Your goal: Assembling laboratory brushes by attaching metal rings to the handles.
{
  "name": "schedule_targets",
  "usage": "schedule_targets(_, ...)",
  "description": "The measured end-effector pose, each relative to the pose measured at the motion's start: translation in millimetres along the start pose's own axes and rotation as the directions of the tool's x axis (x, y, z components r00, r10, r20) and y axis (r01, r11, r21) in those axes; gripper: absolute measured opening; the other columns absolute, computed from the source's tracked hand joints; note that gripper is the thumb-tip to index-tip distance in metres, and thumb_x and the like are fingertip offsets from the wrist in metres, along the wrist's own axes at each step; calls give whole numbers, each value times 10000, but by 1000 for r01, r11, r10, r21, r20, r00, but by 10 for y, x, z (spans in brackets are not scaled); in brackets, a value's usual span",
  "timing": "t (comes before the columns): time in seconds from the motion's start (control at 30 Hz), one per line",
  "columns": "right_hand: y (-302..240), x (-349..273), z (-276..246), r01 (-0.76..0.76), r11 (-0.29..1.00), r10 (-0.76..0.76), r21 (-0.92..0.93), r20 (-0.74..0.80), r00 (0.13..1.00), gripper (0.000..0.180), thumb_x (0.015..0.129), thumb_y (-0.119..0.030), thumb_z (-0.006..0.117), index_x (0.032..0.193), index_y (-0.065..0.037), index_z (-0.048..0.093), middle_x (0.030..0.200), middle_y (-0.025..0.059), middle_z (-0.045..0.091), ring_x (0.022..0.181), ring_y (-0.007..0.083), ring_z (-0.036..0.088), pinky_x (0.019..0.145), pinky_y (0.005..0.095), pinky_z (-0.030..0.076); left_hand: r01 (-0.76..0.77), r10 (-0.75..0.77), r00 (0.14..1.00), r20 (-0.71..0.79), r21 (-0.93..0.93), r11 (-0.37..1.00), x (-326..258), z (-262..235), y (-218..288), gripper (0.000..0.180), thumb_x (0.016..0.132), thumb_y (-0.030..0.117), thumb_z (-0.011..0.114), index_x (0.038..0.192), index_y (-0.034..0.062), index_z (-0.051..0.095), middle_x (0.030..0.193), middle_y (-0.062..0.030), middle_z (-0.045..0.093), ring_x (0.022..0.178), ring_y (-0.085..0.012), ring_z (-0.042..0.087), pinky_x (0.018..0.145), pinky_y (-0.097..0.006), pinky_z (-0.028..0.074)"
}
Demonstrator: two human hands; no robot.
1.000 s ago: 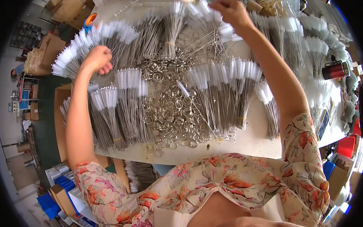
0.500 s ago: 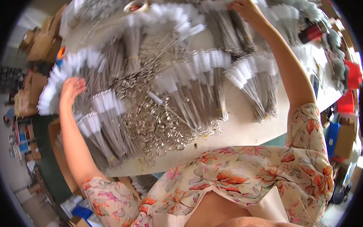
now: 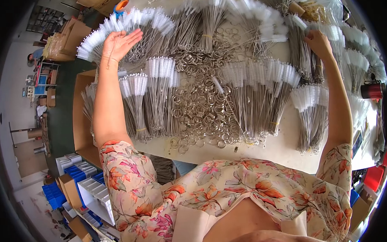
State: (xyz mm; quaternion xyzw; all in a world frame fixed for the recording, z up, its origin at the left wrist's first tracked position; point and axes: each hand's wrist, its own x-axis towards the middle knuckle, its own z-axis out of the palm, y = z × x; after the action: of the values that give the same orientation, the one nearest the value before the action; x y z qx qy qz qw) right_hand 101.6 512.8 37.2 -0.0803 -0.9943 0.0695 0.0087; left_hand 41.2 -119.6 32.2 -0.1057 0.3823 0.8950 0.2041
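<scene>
My left hand (image 3: 122, 46) is open, fingers stretched to the right, over a fanned heap of white-bristled wire brushes (image 3: 93, 44) at the far left. It holds nothing that I can see. Far right, my right hand (image 3: 319, 43) has its fingers curled down by the bristle ends of a bundle of brushes (image 3: 300, 51). Its fingertips are partly hidden, so what they hold cannot be made out. Between my arms lies a pile of metal split rings (image 3: 201, 108), with brush bundles (image 3: 160, 94) to its left and more standing bundles (image 3: 256, 97) to its right.
Beside my right arm is another brush bundle (image 3: 310, 117). A dark red cup (image 3: 372, 90) stands at the right edge, an orange and blue tape roll (image 3: 121, 7) at the far left. An open cardboard box (image 3: 84, 112) is left of the table (image 3: 211, 152).
The view has swung left, so the table sits farther right in it. My left hand's fingers are now more stretched out. My right hand stays by the same brushes.
</scene>
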Motion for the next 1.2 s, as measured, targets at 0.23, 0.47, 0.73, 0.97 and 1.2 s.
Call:
schedule_targets(0.23, -327, -168, -70, -21, 973, 10, -229, -48, 999, 258, 716, -245, 572, 906, -79, 624, 921, 162, 629, 894, 353, 594, 756, 441, 469, -63, 158, 987, -32, 825, 562, -129, 540, -399, 136, 817, 164, 568, 898, 60, 598, 665, 16, 529, 440, -18, 314, 367, -177, 222)
schedule_targets(0.47, -37, 17, 8, -12, 999, 11, -33, -44, 999, 274, 693, -258, 596, 898, -78, 625, 879, 154, 634, 872, 350, 599, 751, 433, 467, 130, 113, 985, -127, 991, -25, -6, 473, -633, 317, 780, 113, 487, 1052, 29, 628, 615, 26, 529, 437, -20, 331, 366, -194, 233)
schedule_targets(0.73, 215, 30, 10, -62, 933, 44, 354, 60, 997, 235, 698, -225, 643, 849, -46, 661, 580, 54, 574, 474, 138, 524, 447, 295, 407, 124, 265, 945, -193, 958, 257, 87, 217, -480, 333, 810, 188, 517, 1107, 56, 594, 657, -18, 599, 440, -49, 387, 357, -210, 275)
schedule_targets(0.97, -19, -200, -200, -151, 584, 15, 798, 176, 984, 217, 747, -206, 600, 626, -54, 504, 512, -50, 343, 409, 39, 272, 358, 230, 196, -143, 518, 851, 84, 987, 75, 422, 556, -635, 236, 777, 208, 602, 908, 17, 645, 695, -21, 625, 563, -73, 525, 509, -224, 419)
schedule_targets(1.2, 343, -356, -747, -95, 415, 183, 905, 20, 983, 173, 783, -240, 549, 709, -84, 567, 565, -7, 459, 535, 95, 474, 464, 253, 409, -196, 301, 886, 352, 874, -444, 722, 708, -1034, 213, 750, 246, 650, 775, 39, 608, 733, -115, 640, 670, -243, 614, 612, -346, 463)
